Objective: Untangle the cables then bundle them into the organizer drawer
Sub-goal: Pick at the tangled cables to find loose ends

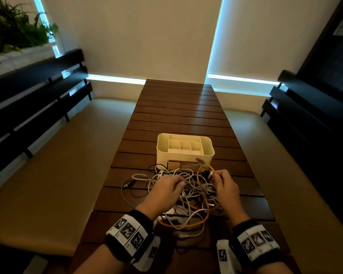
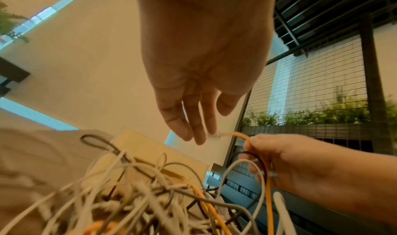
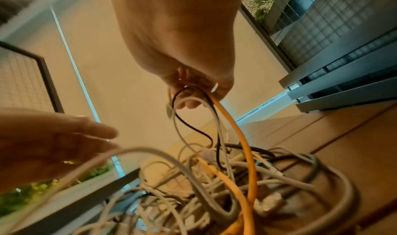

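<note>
Head cam: right hand [image 1: 225,186] pinches orange cable [image 1: 203,196], left hand [image 1: 167,186] relaxed.

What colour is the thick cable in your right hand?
Orange cable, gripped by the right hand; clearest in the right wrist view.

A slatted wooden bench [image 1: 178,115] runs toward pale blinds [image 1: 139,36], dark seats [image 1: 34,99] either side, plants [image 1: 10,26] far left.

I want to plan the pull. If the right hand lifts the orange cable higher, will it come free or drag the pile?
The orange cable is probably floppy: it hangs in curves. It likely drags the tangled cables, since white loops cross it. The right hand also holds black and white strands.
</note>
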Action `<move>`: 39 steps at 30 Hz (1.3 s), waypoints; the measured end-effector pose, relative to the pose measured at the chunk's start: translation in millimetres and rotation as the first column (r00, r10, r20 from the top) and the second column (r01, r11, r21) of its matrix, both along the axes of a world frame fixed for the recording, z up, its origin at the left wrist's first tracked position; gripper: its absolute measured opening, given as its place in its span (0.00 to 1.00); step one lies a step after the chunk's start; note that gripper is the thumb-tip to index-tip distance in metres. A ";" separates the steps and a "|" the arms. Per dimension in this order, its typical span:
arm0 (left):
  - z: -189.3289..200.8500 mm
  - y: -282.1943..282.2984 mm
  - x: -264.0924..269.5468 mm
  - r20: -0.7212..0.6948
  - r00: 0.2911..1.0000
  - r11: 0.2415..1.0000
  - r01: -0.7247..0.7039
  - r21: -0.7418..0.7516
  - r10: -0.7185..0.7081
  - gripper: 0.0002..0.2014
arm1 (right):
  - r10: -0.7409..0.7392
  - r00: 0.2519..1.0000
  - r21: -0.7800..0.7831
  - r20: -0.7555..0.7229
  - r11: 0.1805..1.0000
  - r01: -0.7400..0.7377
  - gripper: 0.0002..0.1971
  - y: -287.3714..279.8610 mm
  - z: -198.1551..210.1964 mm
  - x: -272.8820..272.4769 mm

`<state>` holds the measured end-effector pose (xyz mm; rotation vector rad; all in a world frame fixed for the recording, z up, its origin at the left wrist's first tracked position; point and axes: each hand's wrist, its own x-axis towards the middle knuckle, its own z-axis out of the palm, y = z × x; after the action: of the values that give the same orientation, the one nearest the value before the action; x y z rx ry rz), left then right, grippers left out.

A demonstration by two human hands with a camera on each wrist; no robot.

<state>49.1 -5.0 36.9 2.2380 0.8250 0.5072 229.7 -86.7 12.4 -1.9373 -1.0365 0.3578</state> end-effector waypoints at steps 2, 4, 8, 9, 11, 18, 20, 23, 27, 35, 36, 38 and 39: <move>11.0 -1.7 6.6 -0.011 0.997 0.994 0.076 0.079 -0.075 0.17 | 0.055 0.998 0.152 -0.004 0.987 -0.053 0.06 -8.8 7.3 -10.6; 21.7 -3.7 16.0 -0.021 0.992 0.985 0.127 0.115 -0.126 0.22 | 0.119 0.992 0.226 0.041 0.966 -0.125 0.06 -15.0 13.7 -20.6; 38.3 -10.3 37.1 0.261 0.955 0.985 0.162 -0.063 -0.140 0.21 | 0.266 0.964 0.287 0.006 0.923 -0.257 0.10 -21.1 28.5 -39.4; 40.5 -12.8 40.5 0.315 0.940 0.979 0.172 -0.112 -0.129 0.20 | 0.291 0.957 0.283 -0.019 0.919 -0.274 0.12 -22.5 31.1 -43.3; 42.9 -17.6 45.1 0.382 0.916 0.960 0.207 -0.189 -0.123 0.17 | 0.328 0.940 0.261 -0.096 0.919 -0.295 0.13 -24.2 31.4 -46.3; 69.7 -24.1 36.5 0.677 0.734 0.778 0.395 -0.489 0.052 0.17 | 0.421 0.843 0.105 -0.336 0.906 -0.411 0.16 -34.6 -4.3 -20.9; 84.6 -11.8 24.9 0.740 0.648 0.767 0.377 -0.519 0.182 0.16 | 0.388 0.852 -0.015 -0.352 0.908 -0.419 0.13 -41.1 -21.1 -4.7; 99.2 7.9 9.4 0.796 0.548 0.786 0.359 -0.502 0.258 0.17 | 0.370 0.859 -0.073 -0.354 0.905 -0.420 0.12 -46.4 -24.3 9.9; 87.3 12.7 5.0 0.676 0.720 0.924 0.136 -0.358 0.156 0.17 | 0.338 0.913 0.019 -0.229 0.939 -0.343 0.16 -39.9 -3.1 16.9; 22.6 -5.6 28.0 0.213 0.961 0.952 0.224 -0.211 -0.179 0.22 | 0.375 0.926 0.118 0.040 0.919 -0.377 0.14 -23.0 52.1 -15.5; 19.0 -9.7 30.0 0.244 0.956 0.934 0.231 -0.271 -0.166 0.20 | 0.367 0.929 0.121 0.042 0.921 -0.369 0.15 -21.9 54.2 -17.9; 17.9 -17.8 34.4 0.365 0.928 0.890 0.232 -0.393 -0.081 0.13 | 0.375 0.924 0.095 0.068 0.920 -0.381 0.13 -21.0 56.4 -21.6; 20.0 -22.1 36.3 0.431 0.902 0.875 0.214 -0.435 -0.006 0.10 | 0.391 0.917 0.066 0.078 0.916 -0.396 0.11 -20.9 55.9 -23.5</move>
<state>85.4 -27.1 57.0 1.6284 0.5161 0.6244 206.1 -107.6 68.3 -1.6687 -1.4667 0.4717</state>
